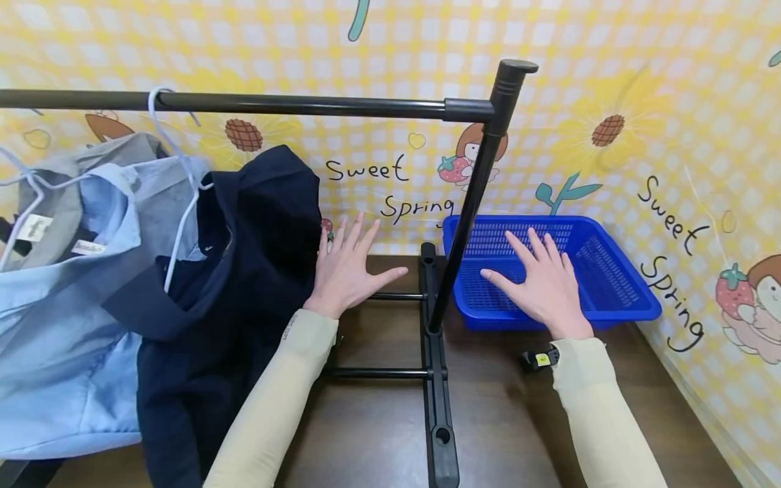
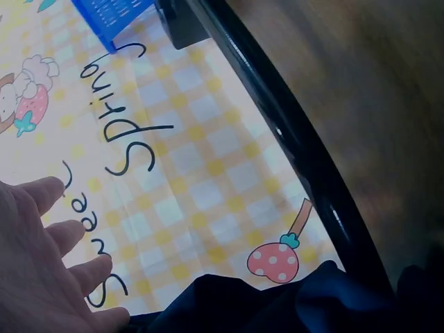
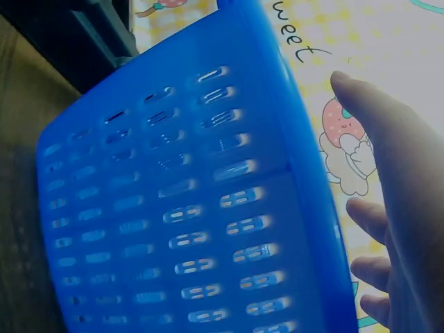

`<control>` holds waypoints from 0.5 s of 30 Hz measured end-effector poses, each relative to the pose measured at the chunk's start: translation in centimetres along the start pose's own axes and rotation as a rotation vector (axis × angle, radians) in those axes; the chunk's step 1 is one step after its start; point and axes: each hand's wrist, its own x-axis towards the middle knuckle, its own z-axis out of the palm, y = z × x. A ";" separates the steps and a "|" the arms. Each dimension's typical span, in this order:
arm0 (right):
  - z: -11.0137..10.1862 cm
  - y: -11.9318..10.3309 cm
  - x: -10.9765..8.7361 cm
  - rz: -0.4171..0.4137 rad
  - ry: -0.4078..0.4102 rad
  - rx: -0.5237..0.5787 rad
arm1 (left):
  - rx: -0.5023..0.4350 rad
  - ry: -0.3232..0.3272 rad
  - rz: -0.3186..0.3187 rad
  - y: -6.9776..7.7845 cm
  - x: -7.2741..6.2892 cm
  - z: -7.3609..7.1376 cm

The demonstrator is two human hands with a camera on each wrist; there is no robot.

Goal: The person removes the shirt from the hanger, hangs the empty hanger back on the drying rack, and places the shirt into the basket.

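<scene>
My left hand [image 1: 346,268] is spread with straight fingers beside a dark navy garment [image 1: 268,224] on a hanger, and it holds nothing. In the left wrist view its fingers [image 2: 66,239] show at the lower left, with dark cloth along the bottom edge. Over the blue plastic basket [image 1: 616,313] my right hand [image 1: 546,281] is spread too, its fingers apart and holding nothing. The right wrist view shows the perforated side of the basket [image 3: 166,208] close up, with that hand [image 3: 409,201] at the right.
A black garment rack [image 1: 305,105] stands on the brown table [image 1: 378,434], its post [image 1: 470,217] between the hands. Light blue [image 1: 55,366] and grey [image 1: 122,146] garments hang at the left on pale hangers [image 1: 183,237]. Yellow checked cloth [image 1: 390,61] covers the wall behind.
</scene>
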 end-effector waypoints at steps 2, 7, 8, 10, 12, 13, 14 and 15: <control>-0.2 0.0 0.0 -0.001 0.005 0.003 | -0.008 -0.001 0.000 0.1 -0.1 -0.2; -0.2 -0.3 0.0 -0.005 0.012 0.019 | -0.037 -0.002 -0.011 0.0 -0.6 -1.1; -0.2 -0.3 0.0 -0.006 0.013 0.023 | -0.043 0.002 -0.012 0.0 -0.7 -1.3; -0.2 -0.4 -0.1 -0.006 0.015 0.034 | -0.057 0.014 -0.009 -0.1 -0.9 -1.7; -0.2 -0.5 -0.2 -0.005 0.019 0.044 | -0.070 0.033 0.000 -0.1 -1.0 -2.1; -0.3 -0.5 -0.2 -0.005 0.020 0.048 | -0.078 0.045 0.005 -0.1 -1.1 -2.3; -0.3 -0.5 -0.2 -0.006 0.022 0.052 | -0.089 0.057 0.008 -0.2 -1.1 -2.5; -0.4 -0.5 -0.2 -0.008 0.026 0.059 | -0.097 0.071 0.013 -0.2 -1.2 -2.7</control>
